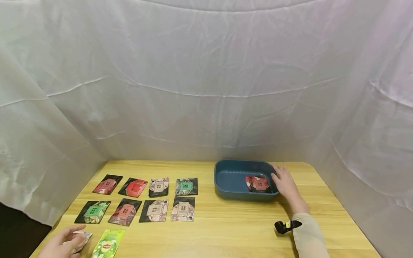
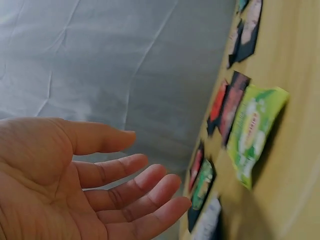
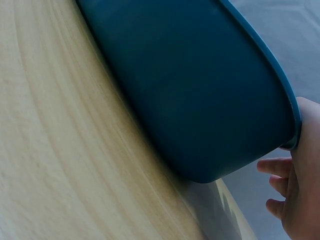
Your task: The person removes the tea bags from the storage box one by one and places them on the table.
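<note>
My left hand (image 1: 61, 243) is at the front left, palm up with relaxed, slightly bent fingers in the left wrist view. Beside its fingertips is a pale patterned sachet (image 1: 82, 240), partly hidden by the fingers in the head view. A bright green tea sachet (image 1: 108, 244) with a red and yellow logo lies just right of it. My right hand (image 1: 286, 183) holds the right end of a blue plastic basin (image 1: 226, 193), thumb over the rim (image 3: 272, 62) and fingers outside. Inside the basin, a red and black sachet (image 1: 259, 184) lies at the right.
Two rows of dark sachets with red, green and pale labels lie on the left half of the wooden table (image 1: 238, 229), including a green one (image 1: 93, 212) and a red one (image 1: 133, 187). Grey-white curtains (image 1: 206, 89) enclose the back and sides. A black device (image 1: 284, 226) is on the right wrist.
</note>
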